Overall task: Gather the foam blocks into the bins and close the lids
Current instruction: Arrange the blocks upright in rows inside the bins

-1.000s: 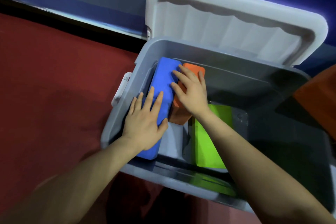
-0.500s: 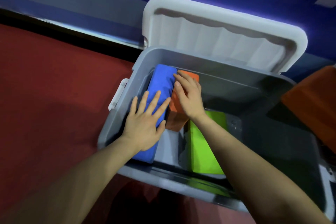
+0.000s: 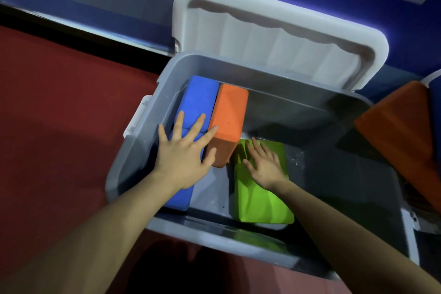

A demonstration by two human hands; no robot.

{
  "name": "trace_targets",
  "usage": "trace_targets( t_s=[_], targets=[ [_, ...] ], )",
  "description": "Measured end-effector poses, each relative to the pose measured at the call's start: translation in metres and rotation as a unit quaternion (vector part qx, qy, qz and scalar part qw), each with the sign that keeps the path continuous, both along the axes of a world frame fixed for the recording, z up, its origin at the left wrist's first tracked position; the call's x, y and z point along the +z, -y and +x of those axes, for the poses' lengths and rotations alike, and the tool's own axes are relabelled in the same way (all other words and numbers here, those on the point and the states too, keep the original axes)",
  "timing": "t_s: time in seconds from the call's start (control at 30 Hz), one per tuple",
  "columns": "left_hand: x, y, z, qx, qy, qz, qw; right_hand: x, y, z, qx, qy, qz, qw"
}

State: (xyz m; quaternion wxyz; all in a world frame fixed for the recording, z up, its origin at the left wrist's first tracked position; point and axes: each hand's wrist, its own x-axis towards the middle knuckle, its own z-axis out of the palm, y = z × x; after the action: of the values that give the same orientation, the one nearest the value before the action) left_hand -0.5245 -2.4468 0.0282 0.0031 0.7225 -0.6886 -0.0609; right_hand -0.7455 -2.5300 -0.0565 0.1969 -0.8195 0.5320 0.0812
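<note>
Grey bin (image 3: 133, 150) on red floor (image 3: 59, 114)

Inside the grey bin (image 3: 148, 157), the right half lies open, bare floor from the green block (image 3: 260, 200) across to the bin's right wall. The left side is crowded: blue block (image 3: 200, 100) against the bin's left wall, orange block (image 3: 230, 112) touching it. A narrow strip of bin floor shows between blue and green. The white lid (image 3: 274, 38) stands raised behind the bin, leaving the top open.
</note>
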Motion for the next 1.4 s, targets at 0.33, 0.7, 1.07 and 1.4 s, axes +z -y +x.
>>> trace_targets(
  t_s=[0.33,0.7,1.07,1.4],
  targets=[
    [-0.002,0.000,0.000,0.007,0.019,0.016,1.000,-0.032,0.021,0.021,-0.005,-0.089,0.007,0.996],
    [0.001,0.001,-0.003,0.008,0.021,0.018,1.000,0.019,-0.007,-0.018,-0.078,-0.044,-0.037,0.995],
    [0.008,0.001,-0.008,-0.002,0.045,0.037,0.998,0.073,-0.043,-0.032,-0.016,0.019,-0.201,0.979],
    [0.013,-0.007,-0.012,-0.091,0.059,-0.020,0.994,0.089,-0.069,-0.024,-0.037,0.033,-0.165,0.985]
  ],
)
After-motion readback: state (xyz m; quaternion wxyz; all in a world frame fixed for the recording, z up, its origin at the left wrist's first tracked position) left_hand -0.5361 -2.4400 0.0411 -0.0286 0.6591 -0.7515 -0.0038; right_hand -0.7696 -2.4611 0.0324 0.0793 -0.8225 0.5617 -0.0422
